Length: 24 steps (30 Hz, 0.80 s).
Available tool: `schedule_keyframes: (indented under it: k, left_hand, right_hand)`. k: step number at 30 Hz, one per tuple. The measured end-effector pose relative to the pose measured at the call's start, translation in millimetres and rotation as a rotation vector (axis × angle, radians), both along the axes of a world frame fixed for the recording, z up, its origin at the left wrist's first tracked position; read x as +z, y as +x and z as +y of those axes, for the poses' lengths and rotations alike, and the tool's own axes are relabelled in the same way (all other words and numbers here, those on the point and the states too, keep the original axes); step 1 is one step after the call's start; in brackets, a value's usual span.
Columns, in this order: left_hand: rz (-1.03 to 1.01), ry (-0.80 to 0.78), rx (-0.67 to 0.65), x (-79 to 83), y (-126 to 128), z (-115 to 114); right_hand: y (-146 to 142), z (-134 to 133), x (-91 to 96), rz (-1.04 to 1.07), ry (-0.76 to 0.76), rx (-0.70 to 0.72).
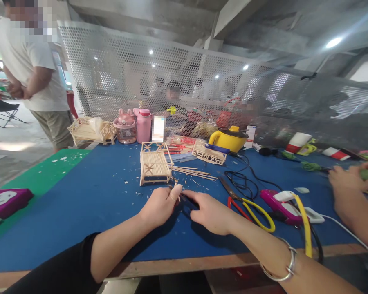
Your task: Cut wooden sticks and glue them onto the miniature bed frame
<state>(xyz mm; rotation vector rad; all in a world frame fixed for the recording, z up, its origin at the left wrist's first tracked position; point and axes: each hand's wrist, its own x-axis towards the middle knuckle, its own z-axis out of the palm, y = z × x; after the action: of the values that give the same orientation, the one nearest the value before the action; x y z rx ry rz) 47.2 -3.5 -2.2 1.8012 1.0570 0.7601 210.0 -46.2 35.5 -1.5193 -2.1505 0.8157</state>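
Both my hands work close together above the blue table mat (88,204). My left hand (159,206) is closed in a pinch, and a white wrap covers its thumb tip. What it pinches is too small to make out. My right hand (213,212) is curled around a dark-handled tool (188,201), its index finger stretched toward the left thumb; most of the tool is hidden. Just beyond my hands stands a small bench-like model of thin wooden sticks (155,165). Loose wooden sticks (196,172) lie to its right.
Scissors (233,192) with red and yellow handles lie right of my right hand, beside a purple power strip (282,208) and black cables. Farther back are a yellow pot (228,139), pink bottles (144,126) and another stick model (92,131). A co-worker's hands (352,179) are at far right.
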Motion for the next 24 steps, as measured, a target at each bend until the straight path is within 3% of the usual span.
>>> schedule_keyframes:
  k: [6, 17, 24]
  left_hand:
    - [-0.13, -0.033, -0.157, 1.2, -2.9, 2.1]
    - [0.077, 0.052, -0.219, 9.3, -9.8, 2.4]
    - [0.066, 0.067, -0.199, 7.5, -8.0, -0.1]
  right_hand:
    - [5.8, 2.9, 4.5, 0.029, 0.057, 0.027]
    - [21.7, 0.8, 7.3, -0.058, -0.084, 0.023]
    - [16.8, 2.2, 1.9, -0.035, -0.038, 0.024]
